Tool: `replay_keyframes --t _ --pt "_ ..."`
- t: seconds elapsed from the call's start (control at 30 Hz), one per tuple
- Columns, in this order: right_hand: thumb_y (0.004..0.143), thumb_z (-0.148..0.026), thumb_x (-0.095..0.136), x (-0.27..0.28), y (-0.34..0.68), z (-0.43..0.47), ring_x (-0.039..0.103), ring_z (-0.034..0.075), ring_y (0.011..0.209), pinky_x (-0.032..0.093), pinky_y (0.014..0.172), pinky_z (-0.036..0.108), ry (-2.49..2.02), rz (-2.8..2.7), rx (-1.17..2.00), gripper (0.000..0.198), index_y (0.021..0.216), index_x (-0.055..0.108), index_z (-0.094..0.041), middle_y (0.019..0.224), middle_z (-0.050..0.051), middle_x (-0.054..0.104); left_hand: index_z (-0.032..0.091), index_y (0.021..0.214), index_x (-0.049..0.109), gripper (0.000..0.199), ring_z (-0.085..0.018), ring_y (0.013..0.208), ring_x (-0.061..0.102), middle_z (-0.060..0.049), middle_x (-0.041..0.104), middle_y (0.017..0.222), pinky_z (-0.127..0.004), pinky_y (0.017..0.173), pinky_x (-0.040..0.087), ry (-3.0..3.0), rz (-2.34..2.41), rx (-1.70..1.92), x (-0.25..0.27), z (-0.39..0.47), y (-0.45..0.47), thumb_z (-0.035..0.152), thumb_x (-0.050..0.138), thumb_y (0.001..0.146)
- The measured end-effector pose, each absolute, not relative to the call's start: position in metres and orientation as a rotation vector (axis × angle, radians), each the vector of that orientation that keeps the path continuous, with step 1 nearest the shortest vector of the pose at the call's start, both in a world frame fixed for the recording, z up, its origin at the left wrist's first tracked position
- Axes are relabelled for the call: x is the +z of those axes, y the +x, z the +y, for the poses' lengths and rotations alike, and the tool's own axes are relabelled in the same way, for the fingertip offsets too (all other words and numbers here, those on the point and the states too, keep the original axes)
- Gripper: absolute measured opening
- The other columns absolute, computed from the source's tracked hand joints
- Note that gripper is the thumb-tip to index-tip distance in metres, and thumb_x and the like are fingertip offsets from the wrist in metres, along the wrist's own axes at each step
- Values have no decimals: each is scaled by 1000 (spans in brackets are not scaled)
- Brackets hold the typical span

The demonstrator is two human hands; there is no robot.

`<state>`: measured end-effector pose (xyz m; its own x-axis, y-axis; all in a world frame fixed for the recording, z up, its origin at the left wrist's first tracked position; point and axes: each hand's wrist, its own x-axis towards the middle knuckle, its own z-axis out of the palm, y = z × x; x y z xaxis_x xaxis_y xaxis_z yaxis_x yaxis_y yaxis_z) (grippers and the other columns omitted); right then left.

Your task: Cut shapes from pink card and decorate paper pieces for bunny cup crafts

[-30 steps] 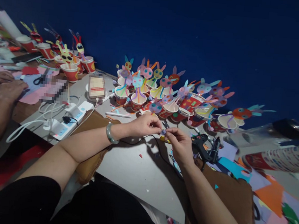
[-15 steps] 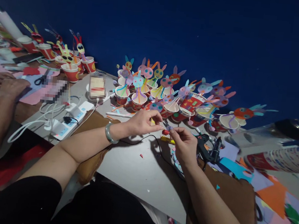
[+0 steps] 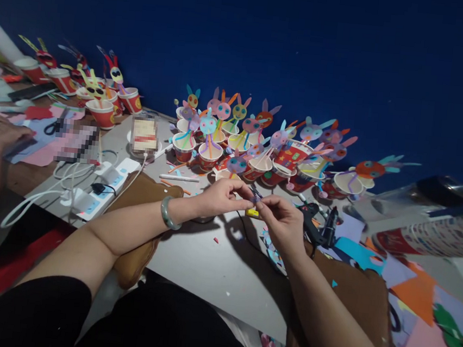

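Note:
My left hand, with a green bangle on its wrist, is pinched closed above the grey table. Its fingertips meet those of my right hand at a small purple piece, possibly paper. Both hands appear to pinch it, and the fingers hide most of it. Just below the fingertips is a yellow object, partly covered. To the right of my right hand lies a black glue gun, next to a black marker. A decorated round piece sits under my right wrist.
Paper cups with rabbit figures stand along the blue wall. At left are a power strip with white cables and another person's hand. Stacked cups and coloured paper lie at right. A brown cushion supports my left forearm.
My hands have come closer together, fingertips now meeting. The small red item seen between them is now out of sight. The camera view has shifted slightly.

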<state>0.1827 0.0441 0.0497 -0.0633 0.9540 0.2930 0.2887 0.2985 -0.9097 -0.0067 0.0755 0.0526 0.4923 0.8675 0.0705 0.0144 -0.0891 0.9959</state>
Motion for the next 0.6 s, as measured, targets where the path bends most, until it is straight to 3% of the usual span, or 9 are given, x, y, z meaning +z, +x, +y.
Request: replay_keyframes --t 0.17,0.4,0.6 --pt "73 -53 79 47 185 51 51 11 50 44 50 24 -1205 -1422 1078 37 72 65 -19 56 -3 58 11 89 68 22 -7 66 55 -3 66 81 -19 60 41 1433 788 891 49 77 -5 27 76 77" --pt "74 -56 78 48 182 50 50 11 52 43 51 25 -1205 -1489 1126 39 73 65 -20 58 -2 58 11 78 68 17 -9 69 58 -2 65 74 -21 65 45 1471 768 937 47 80 -4 27 74 77" --pt "86 -48 65 51 206 62 58 15 59 46 58 28 -1339 -1829 970 30 83 68 -19 69 2 67 12 80 69 17 -5 56 46 -2 64 77 -19 51 35 1596 874 1038 50 79 -8 28 71 77"
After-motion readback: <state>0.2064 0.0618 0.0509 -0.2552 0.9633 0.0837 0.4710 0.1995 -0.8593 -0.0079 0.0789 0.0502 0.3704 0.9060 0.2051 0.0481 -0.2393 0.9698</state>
